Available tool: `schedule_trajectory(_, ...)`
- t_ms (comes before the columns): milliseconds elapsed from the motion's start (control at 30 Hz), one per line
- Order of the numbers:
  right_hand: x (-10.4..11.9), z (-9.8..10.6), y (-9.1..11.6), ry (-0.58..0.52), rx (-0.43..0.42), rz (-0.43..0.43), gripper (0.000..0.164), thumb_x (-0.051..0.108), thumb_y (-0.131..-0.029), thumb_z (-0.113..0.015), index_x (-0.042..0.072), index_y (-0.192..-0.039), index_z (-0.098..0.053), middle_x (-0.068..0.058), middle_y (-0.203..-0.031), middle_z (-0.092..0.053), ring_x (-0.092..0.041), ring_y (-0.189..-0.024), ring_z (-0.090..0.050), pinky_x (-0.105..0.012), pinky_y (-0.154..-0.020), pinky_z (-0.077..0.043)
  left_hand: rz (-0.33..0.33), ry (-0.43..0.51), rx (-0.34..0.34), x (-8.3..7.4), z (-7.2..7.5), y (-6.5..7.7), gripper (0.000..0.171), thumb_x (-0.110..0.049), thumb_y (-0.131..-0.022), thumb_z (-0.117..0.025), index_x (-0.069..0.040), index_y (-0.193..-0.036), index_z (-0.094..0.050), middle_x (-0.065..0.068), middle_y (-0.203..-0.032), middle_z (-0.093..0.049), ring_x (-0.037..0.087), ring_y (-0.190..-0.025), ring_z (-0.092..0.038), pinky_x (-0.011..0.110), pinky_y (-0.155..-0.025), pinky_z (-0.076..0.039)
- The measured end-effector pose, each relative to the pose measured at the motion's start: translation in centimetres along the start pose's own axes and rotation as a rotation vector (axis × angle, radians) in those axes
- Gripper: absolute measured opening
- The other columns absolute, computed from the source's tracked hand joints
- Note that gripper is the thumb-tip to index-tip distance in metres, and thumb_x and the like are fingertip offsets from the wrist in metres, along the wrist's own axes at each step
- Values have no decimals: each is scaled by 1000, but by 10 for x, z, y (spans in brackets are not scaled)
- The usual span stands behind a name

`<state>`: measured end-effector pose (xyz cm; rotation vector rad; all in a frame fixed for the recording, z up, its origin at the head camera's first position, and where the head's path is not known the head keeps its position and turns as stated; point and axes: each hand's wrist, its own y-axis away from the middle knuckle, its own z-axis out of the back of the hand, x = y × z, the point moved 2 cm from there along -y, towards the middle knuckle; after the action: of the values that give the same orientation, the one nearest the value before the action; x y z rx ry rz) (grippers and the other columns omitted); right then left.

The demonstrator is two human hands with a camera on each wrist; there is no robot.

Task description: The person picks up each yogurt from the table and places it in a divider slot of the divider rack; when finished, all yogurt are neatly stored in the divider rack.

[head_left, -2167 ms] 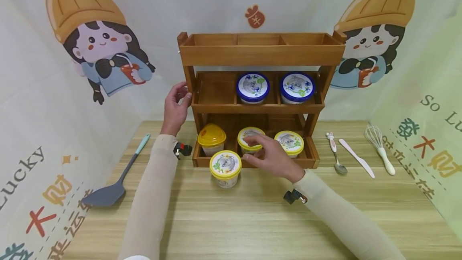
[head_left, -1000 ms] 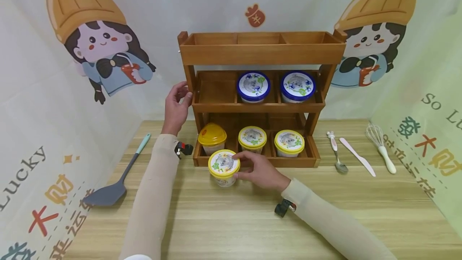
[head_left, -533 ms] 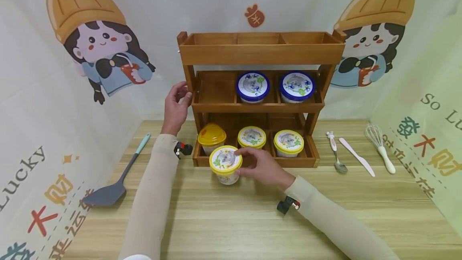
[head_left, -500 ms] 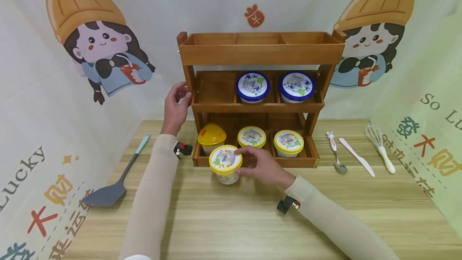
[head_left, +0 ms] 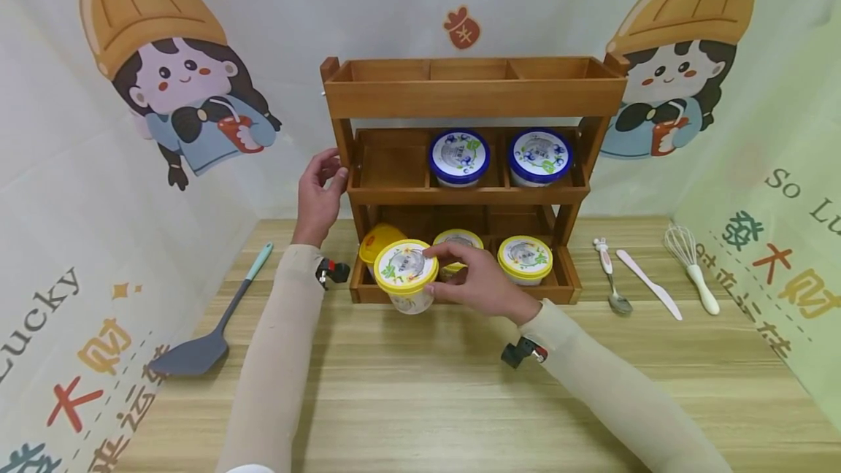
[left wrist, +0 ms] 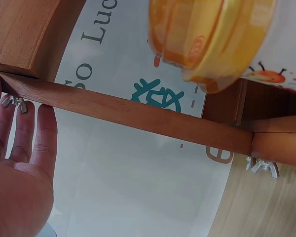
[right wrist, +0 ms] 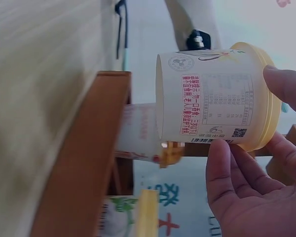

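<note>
My right hand (head_left: 482, 285) grips a paper ice-cream tub (head_left: 412, 301) with a yellow-rimmed lid, thumb and fingers round its rim. The tub is raised off the table and slightly tilted, before the lower tier's left end. In the right wrist view this tub (right wrist: 207, 96) shows its printed side. Behind it, partly hidden, stands a tub with a domed yellow lid (head_left: 379, 241). My left hand (head_left: 319, 199) holds the left post of a wooden three-tier rack (head_left: 473, 101); in the left wrist view its fingers (left wrist: 43, 133) touch the post (left wrist: 138, 118).
Two blue-lidded tubs (head_left: 459, 158) sit in the middle tier's centre and right compartments. Below them are two yellow-lidded tubs (head_left: 525, 258), one partly behind my right hand. A spatula (head_left: 197, 352) lies left; a spoon (head_left: 611, 279), pink knife (head_left: 647, 283) and whisk (head_left: 693, 272) lie right.
My right hand came left from the lower tier, took hold of the yellow-lidded tub on the table, and raised it towards the rack. My left hand has stayed at the post.
</note>
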<state>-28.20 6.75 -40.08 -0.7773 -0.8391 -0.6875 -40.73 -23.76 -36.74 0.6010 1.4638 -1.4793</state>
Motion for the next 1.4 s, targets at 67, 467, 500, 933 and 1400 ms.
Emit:
schedule_trajectory(67, 5, 3, -3, 29, -10, 21, 50, 15, -90, -86, 10, -136, -66, -8, -130, -68, -25, -116, -67, -39, -86, -65, 0, 1, -1, 0, 0, 1, 41, -20, -108, -61, -20, -149, -58, 12, -139, -60, 25, -132, -59, 38, -108, -57)
schedule_trajectory(467, 37, 16, -29, 75, -72, 69, 48, 23, -92, -84, 16, -136, -66, -1, -129, -70, -20, -112, -68, -34, -86, -63, -1, -1, -2, 0, -1, 1, 41, -20, -109, -60, -19, -149, -57, 12, -141, -59, 25, -134, -58, 41, -109, -57)
schedule_trajectory(500, 40, 17, -32, 74, -79, 72, 48, 23, -92, -84, 15, -136, -66, -2, -128, -70, -20, -112, -68, -33, -86, -63, 1, -4, -3, 0, -1, 1, 41, -20, -109, -60, -20, -150, -57, 12, -141, -59, 25, -134, -58, 41, -109, -57)
schedule_trajectory(933, 69, 24, -66, 83, -159, 103, 52, 24, -94, -83, 11, -139, -62, -5, -134, -67, -20, -114, -71, -35, -90, -64, 25, 4, -2, 1, -2, 0, 40, -19, -109, -59, -21, -150, -56, 10, -142, -58, 24, -135, -58, 44, -110, -56)
schedule_trajectory(1400, 87, 25, -95, 98, -229, 95, 52, 28, -95, -81, 12, -140, -60, -5, -134, -66, -22, -117, -68, -30, -93, -63, 10, 52, 7, 4, -2, -3, 41, -20, -107, -63, -19, -148, -57, 9, -139, -61, 20, -127, -61, 28, -98, -61)
